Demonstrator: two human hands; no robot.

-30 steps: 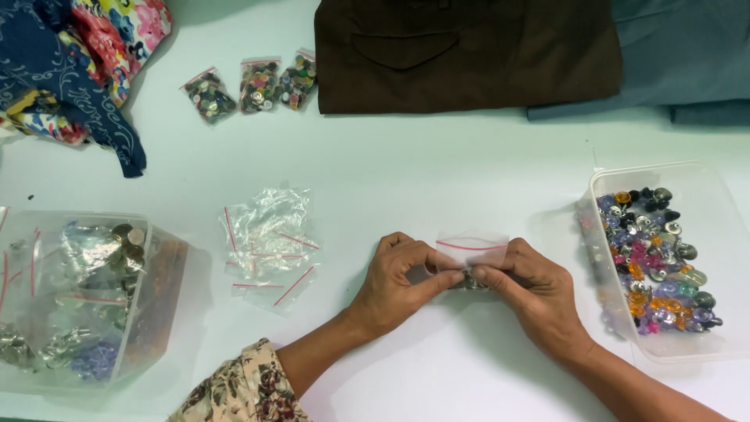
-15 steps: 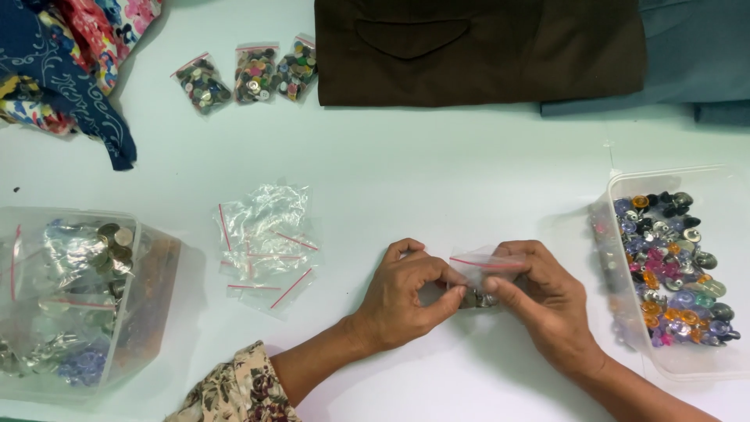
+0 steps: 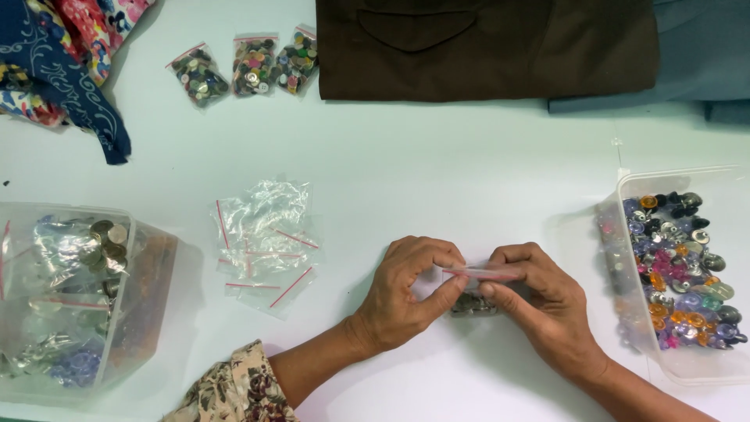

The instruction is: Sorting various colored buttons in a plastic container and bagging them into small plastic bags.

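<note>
My left hand (image 3: 406,293) and my right hand (image 3: 539,301) meet low in the middle of the white table (image 3: 437,172). Together they pinch the red-striped top edge of a small clear zip bag (image 3: 475,287). Dark, metallic buttons fill its bottom, showing between my thumbs. A pile of empty clear zip bags (image 3: 266,242) with red seals lies just left of my left hand.
A clear tub (image 3: 680,270) of colourful buttons stands at the right edge. Another clear tub (image 3: 74,301) with filled bags sits at the left. Three filled button bags (image 3: 246,66) lie at the top. Brown fabric (image 3: 484,47), blue-grey cloth (image 3: 703,55) and patterned cloth (image 3: 66,55) line the far side.
My hands and the small bag stay together in the same grip; the view has shifted slightly, and my fingers have worked along the bag's top edge.
</note>
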